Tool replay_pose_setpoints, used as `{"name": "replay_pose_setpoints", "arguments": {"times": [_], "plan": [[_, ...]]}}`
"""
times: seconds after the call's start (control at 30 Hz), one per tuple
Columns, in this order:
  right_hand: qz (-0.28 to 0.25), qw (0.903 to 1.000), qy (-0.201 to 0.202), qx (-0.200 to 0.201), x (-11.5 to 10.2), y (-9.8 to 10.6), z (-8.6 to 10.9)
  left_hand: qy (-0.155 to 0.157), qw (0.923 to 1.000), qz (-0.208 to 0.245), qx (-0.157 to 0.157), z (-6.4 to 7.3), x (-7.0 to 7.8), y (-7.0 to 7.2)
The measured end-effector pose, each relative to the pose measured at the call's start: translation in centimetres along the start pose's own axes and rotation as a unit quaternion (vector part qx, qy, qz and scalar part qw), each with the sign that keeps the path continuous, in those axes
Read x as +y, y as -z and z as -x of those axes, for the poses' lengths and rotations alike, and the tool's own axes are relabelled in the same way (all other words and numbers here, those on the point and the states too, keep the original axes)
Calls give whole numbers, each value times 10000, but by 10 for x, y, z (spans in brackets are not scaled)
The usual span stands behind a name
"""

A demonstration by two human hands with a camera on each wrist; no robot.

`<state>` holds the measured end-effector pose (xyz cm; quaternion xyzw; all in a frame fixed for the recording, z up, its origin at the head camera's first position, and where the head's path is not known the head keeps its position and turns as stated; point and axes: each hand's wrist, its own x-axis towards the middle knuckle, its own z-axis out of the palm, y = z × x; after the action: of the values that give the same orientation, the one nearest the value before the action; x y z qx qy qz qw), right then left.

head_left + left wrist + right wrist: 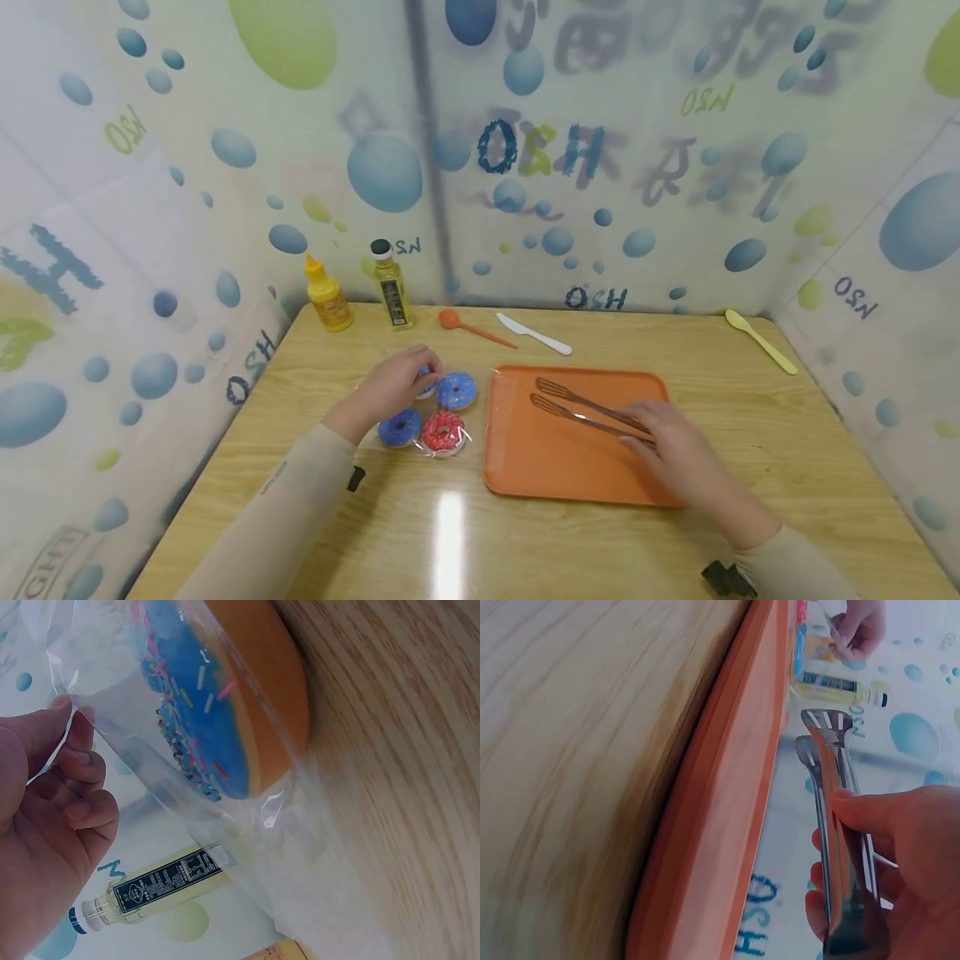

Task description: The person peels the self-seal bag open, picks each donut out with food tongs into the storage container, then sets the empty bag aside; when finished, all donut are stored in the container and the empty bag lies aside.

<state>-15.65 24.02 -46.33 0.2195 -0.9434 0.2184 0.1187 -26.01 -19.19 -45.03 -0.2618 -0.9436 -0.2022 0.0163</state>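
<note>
Left hand (393, 383): fingers pinch clear wrapper (135, 735) of blue donut (202, 697), on counter (570, 542) left of orange tray (540, 467). Right hand (682, 454) grips tongs (581, 417), tips parted, empty, long axis roughly donut-ward; left hand nearer.
</note>
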Motion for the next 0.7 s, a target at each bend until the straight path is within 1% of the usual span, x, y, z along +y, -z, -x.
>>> {"name": "replay_pose_setpoints", "arguments": {"times": [0.3, 0.43, 0.53, 0.7], "plan": [[245, 9985, 430, -239, -29, -20, -26, 7, 9999, 103, 76, 1, 1, 1], [349, 9977, 366, -450, -37, -26, -35, 40, 9998, 149, 94, 1, 0, 4], [360, 9972, 328, -572, -41, -30, -40, 64, 9999, 96, 57, 1, 0, 5], [307, 9968, 475, -558, -45, -38, -49, 97, 9999, 92, -16, 0, 0, 3]]}}
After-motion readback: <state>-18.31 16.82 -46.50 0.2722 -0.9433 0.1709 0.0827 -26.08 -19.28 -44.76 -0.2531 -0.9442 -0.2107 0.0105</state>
